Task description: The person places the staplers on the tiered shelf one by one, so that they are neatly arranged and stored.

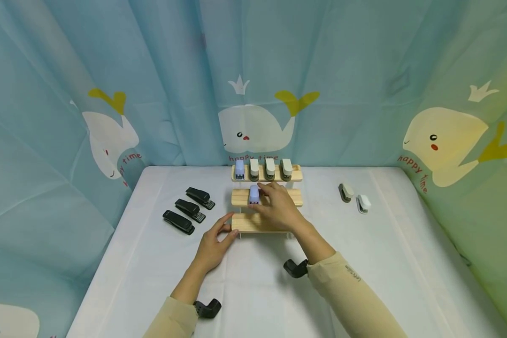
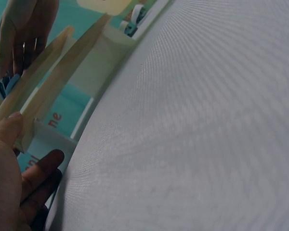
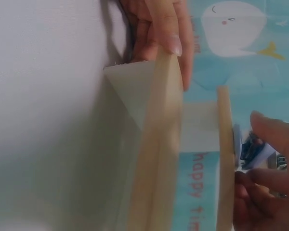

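We find the lavender stapler (image 1: 254,193) on the left part of the middle shelf (image 1: 295,197), its long axis running front to back, square to the board and in line with the leftmost pale stapler (image 1: 254,169) on the top shelf (image 1: 298,173) behind. Our right hand (image 1: 277,205) is the nearer one, reaching in from the right and pinching the stapler between thumb and fingers, closed only to its small body; we cannot tell whether the shelf or the fingers bear its weight. From our left hand (image 1: 212,245), the stapler lies farther away, up and to the right. That hand grips the left end of the bottom shelf (image 1: 257,223), its thumb on the board and its other fingers loosely spread in the left wrist view. We judge that placement turns on keeping this front-to-back line, since the second lavender stapler (image 1: 239,169), on the top shelf, faces forward the same way.
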`<control>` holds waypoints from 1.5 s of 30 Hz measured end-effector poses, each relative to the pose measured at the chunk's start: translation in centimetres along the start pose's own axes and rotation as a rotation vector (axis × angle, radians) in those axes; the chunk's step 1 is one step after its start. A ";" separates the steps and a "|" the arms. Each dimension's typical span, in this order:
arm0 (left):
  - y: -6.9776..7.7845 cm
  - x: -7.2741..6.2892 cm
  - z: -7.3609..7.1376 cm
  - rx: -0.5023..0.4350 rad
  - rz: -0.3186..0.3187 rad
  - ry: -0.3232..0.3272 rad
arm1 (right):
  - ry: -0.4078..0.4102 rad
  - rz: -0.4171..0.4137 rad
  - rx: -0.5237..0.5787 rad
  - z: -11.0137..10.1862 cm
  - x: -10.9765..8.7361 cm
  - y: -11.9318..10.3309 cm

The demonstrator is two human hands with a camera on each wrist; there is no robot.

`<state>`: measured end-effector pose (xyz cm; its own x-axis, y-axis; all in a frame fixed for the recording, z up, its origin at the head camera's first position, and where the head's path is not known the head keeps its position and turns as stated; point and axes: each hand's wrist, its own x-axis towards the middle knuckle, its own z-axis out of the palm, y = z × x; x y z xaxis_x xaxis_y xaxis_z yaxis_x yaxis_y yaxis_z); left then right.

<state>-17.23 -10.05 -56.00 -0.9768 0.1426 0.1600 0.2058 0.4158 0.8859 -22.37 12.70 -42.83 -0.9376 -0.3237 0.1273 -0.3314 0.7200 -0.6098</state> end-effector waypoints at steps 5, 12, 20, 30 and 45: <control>0.0 0.1 0.0 0.008 0.009 0.003 | -0.018 0.002 0.020 -0.4 -0.2 0.0; 0.0 -0.1 -0.1 0.001 0.004 0.006 | -0.029 0.001 0.045 -0.8 -0.6 0.3; -0.5 -0.5 0.2 0.019 0.006 0.023 | -0.051 -0.002 0.109 -1.2 -1.4 0.7; -0.7 -0.6 0.4 0.013 0.018 0.030 | -0.044 -0.032 0.092 -2.2 -2.4 1.6; -0.3 0.0 0.2 0.009 0.008 0.016 | -0.020 -0.030 0.098 -4.9 -3.7 2.5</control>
<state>-17.25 -10.03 -56.31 -0.9760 0.1314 0.1738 0.2138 0.4223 0.8809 -20.29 18.70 -40.96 -0.9246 -0.3574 0.1317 -0.3467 0.6466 -0.6795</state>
